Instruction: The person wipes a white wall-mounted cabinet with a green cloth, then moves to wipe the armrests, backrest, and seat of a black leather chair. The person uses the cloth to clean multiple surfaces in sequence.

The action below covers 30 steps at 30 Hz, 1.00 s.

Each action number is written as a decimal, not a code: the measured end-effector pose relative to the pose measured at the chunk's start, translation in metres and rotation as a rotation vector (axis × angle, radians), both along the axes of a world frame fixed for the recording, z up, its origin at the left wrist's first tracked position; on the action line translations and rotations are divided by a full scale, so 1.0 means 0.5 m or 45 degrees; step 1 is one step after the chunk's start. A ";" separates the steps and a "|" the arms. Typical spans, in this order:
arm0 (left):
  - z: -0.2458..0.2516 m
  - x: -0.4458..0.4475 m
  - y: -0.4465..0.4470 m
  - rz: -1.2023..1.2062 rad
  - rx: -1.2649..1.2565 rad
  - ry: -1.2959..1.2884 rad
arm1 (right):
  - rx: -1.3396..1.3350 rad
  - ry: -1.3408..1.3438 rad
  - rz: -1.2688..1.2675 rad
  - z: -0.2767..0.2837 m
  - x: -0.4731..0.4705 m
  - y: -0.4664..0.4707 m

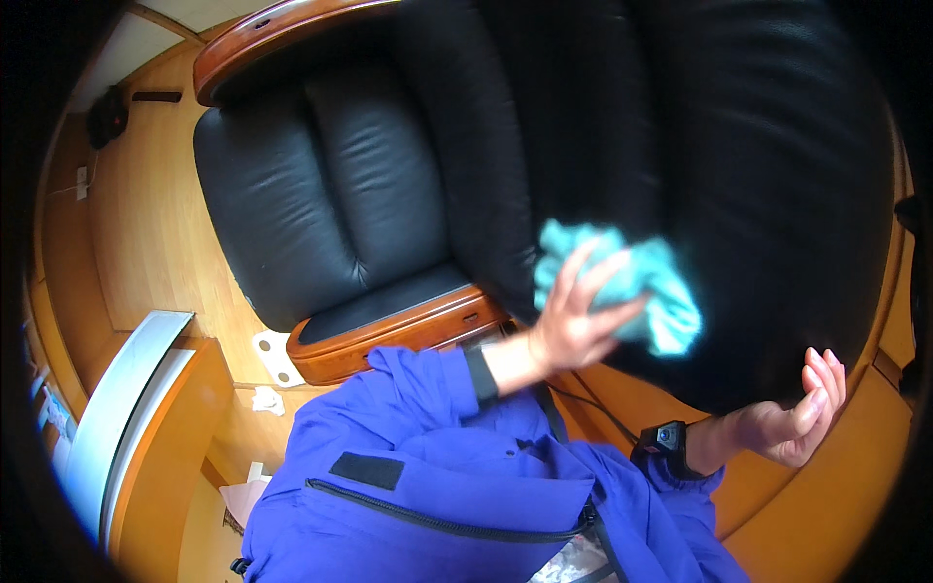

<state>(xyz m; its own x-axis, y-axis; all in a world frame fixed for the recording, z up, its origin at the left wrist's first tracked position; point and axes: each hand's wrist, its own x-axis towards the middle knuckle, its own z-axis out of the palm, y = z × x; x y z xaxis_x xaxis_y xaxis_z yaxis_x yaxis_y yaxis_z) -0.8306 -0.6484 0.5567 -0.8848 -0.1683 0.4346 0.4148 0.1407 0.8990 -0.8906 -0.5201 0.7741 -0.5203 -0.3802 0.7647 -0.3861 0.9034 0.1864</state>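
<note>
My left hand (581,321) presses a crumpled turquoise cloth (660,291) against the tall black leather backrest (598,131) of an armchair. The fingers spread over the cloth, and both look blurred. To the right, my right hand (798,415) is beside the lower edge of the backrest, its fingers loosely curved and nothing in them. I cannot tell whether it touches the leather. Beyond the backrest lies the black padded seat (321,189), between two armrests of glossy brown wood, the near armrest (393,331) and the far armrest (291,33).
A wooden desk or cabinet (157,437) with a pale top panel stands at the left. Crumpled white tissue (268,401) and a white power strip (82,182) lie on the wood floor (153,240). A dark cable (598,412) runs below the backrest. Orange-brown wood furniture (816,503) is at the right.
</note>
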 end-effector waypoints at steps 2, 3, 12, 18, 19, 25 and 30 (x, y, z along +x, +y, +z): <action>-0.031 -0.117 -0.018 0.146 -0.075 0.150 | -0.029 0.000 0.029 -0.003 -0.002 -0.001; -0.051 -0.175 -0.038 0.228 -0.128 0.092 | -0.042 0.012 0.031 -0.004 -0.002 -0.001; -0.167 -0.248 -0.111 0.324 0.095 -0.666 | 0.014 0.058 0.078 0.000 -0.007 0.006; -0.060 0.051 -0.033 0.062 -0.052 -0.415 | -0.010 -0.026 0.252 0.012 -0.005 -0.011; -0.044 0.073 -0.037 0.030 -0.159 -0.289 | -0.026 -0.062 0.278 0.013 -0.016 -0.017; 0.046 0.029 0.023 0.142 0.094 0.134 | -0.112 -0.064 0.333 0.009 -0.028 -0.012; 0.030 -0.248 -0.058 0.542 0.153 -0.168 | -0.183 -0.129 0.450 0.012 -0.036 0.003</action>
